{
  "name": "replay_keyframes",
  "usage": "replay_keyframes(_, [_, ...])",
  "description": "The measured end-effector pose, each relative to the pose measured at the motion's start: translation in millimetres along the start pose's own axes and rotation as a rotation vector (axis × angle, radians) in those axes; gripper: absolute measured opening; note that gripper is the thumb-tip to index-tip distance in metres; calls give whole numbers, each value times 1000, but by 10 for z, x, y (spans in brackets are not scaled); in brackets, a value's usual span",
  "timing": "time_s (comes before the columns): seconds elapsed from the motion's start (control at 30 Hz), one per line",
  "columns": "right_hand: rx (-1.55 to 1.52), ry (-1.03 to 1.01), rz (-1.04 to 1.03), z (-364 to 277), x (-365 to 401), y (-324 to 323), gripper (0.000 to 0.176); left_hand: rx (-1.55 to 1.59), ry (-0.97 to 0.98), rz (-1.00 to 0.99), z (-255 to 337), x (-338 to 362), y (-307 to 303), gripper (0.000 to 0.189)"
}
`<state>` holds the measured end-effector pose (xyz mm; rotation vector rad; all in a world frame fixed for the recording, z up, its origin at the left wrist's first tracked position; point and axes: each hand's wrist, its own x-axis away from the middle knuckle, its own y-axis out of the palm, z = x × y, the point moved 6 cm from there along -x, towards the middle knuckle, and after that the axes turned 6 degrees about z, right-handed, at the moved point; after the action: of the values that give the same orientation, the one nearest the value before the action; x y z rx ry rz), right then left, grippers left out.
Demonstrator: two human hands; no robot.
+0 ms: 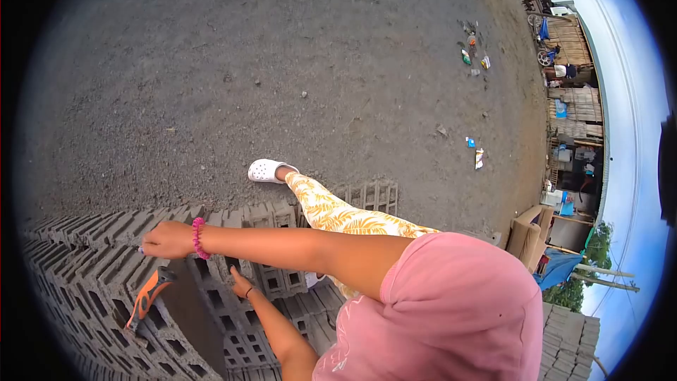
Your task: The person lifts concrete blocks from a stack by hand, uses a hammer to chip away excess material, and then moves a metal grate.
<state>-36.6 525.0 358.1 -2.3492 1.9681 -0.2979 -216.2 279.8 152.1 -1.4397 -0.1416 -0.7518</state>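
My left hand (169, 240), with a pink scrunchie (201, 238) at its wrist, reaches down to the edge of the stacked blocks. Its fingers are curled closed, and whatever they grip is hidden. My right hand (240, 283), wearing a thin dark wristband, is low beside the hollow concrete blocks (271, 283). One of its fingers is stretched out; the others are partly hidden. Close below my left hand, an orange-and-black handled tool (148, 296) lies against the hollow concrete blocks (99, 301); I cannot make out its kind.
Rows of blocks surround my hands. My foot in a white clog (265, 171) stands on grey gravel ground (303, 49). Litter (470, 142) is scattered farther off. Bamboo-walled sheds (570, 39), a person there, a blue tarp (559, 268) and another block stack (570, 339) stand beyond.
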Motion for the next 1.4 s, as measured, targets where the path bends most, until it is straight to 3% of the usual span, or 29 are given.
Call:
replay_keyframes(0.1, [272, -103, -167, -262, -12, 349, 32, -50, 10, 16, 102, 103, -67, 65])
replay_keyframes(0.17, [425, -184, -251, -299, 57, 569, 32, -46, 15, -21, -132, -226, 124, 60])
replay_keyframes(0.27, [418, -258, 3, -325, 96, 629, 35, -8, 2, -25, -121, -134, 108, 60])
replay_keyframes(0.37, [522, -322, -13, -416, 106, 741, 42, 11, 13, -13, -119, -96, 65, 59])
replay_keyframes(0.4, [623, -291, 16, -452, 111, 765, 35, 16, 12, -12, -138, -88, 52, 59])
replay_keyframes(0.5, [564, -94, -403, -435, 110, 1027, 24, 27, 19, -11, -194, -50, 5, 58])
replay_keyframes(0.6, [486, -19, -613, -592, 115, 1201, 25, 50, 25, -18, -202, -20, 12, 57])
replay_keyframes(0.7, [375, -64, -445, -619, 274, 977, 27, 63, 32, -29, -171, 0, 55, 56])
replay_keyframes(0.83, [41, -117, -495, -460, 708, 768, 22, 102, -1, -35, -150, 47, 110, 55])
replay_keyframes(0.9, [-275, 28, -593, -287, 974, 713, 26, 109, -13, -42, -147, 53, 163, 55])
replay_keyframes(0.97, [-250, -94, -545, -83, 1171, 697, 26, 112, -17, -44, -133, 63, 171, 55])
replay_keyframes(1.07, [-451, 218, -761, 32, 1522, 651, 27, 126, -27, -52, -141, 57, 204, 54])
replay_keyframes(1.1, [-100, 28, -660, 79, 1539, 722, 29, 134, -29, -51, -138, 70, 208, 54])
replay_keyframes(1.17, [96, -57, -539, 169, 1689, 621, 31, 141, -33, -51, -143, 87, 219, 53])
replay_keyframes(1.27, [29, -96, -482, 319, 1858, 554, 29, 147, -37, -51, -154, 87, 208, 53])
replay_keyframes(1.37, [-29, -176, -437, 55, 1948, 337, 35, 155, -39, -54, -164, 83, 201, 52])
replay_keyframes(1.4, [-128, -55, -498, 116, 2006, 371, 38, 157, -38, -58, -164, 80, 193, 52])
